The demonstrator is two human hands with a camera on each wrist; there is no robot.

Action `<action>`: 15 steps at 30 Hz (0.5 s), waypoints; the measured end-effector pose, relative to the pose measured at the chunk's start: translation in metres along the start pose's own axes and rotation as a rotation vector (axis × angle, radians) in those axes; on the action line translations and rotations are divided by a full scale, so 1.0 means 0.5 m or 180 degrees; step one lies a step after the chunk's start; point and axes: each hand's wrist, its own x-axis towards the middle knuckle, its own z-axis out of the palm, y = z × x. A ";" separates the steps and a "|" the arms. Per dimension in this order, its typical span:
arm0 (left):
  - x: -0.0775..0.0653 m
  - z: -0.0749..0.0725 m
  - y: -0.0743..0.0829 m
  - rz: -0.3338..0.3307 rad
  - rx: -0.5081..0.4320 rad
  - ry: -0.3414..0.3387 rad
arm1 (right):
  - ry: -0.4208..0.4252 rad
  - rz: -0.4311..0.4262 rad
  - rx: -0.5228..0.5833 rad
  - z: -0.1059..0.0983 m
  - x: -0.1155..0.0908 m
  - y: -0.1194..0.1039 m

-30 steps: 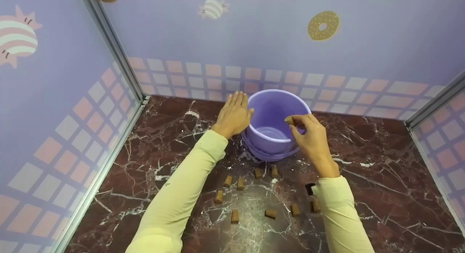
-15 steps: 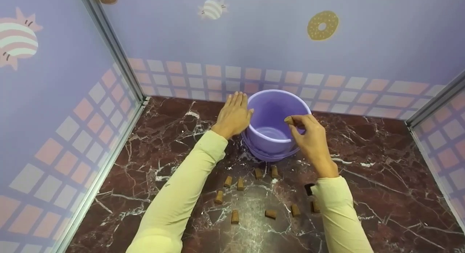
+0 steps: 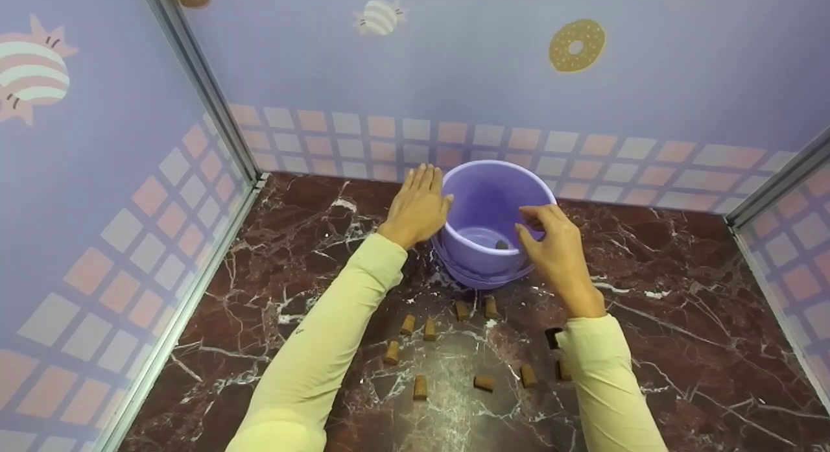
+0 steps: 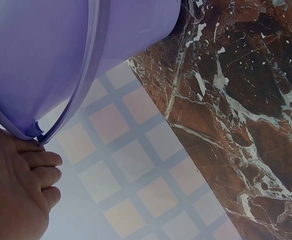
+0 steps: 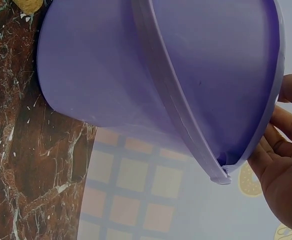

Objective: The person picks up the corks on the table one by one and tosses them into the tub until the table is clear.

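A purple bucket [image 3: 476, 264] stands upright on the marbled surface by the back wall, its handle hanging down at the front. Inside it, low at the near right, lies a small dark-looking cork [image 3: 501, 244]. My left hand [image 3: 417, 209] rests against the left of the rim with straight fingers, holding nothing. At the right of the rim is my right hand [image 3: 554, 244], thumb and fingertips parted with nothing between them. The right wrist view has the right hand [image 5: 286, 165] close beside the rim; its fingertips are partly cut off.
Several brown corks lie scattered in front of the bucket, among them one cork [image 3: 420, 387] at the near left and another cork [image 3: 483, 382] nearer the middle. A small dark object [image 3: 553, 337] shows beside the right sleeve. Patterned walls [image 3: 389, 69] enclose the back and sides.
My right thumb and fingers have parted and let go of the cork, which has dropped into the bucket. The left hand and the bucket have not visibly moved.
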 end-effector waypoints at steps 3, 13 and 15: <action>0.000 0.000 0.001 -0.0020 -0.0026 0.0011 | -0.0004 0.0022 0.0027 0.000 0.000 0.000; 0.000 0.000 0.003 -0.0062 0.0052 0.0029 | -0.0004 0.0031 0.0042 0.000 0.000 0.003; 0.000 0.000 0.003 -0.0062 0.0038 0.0024 | 0.0027 0.0005 0.0051 -0.001 -0.001 0.002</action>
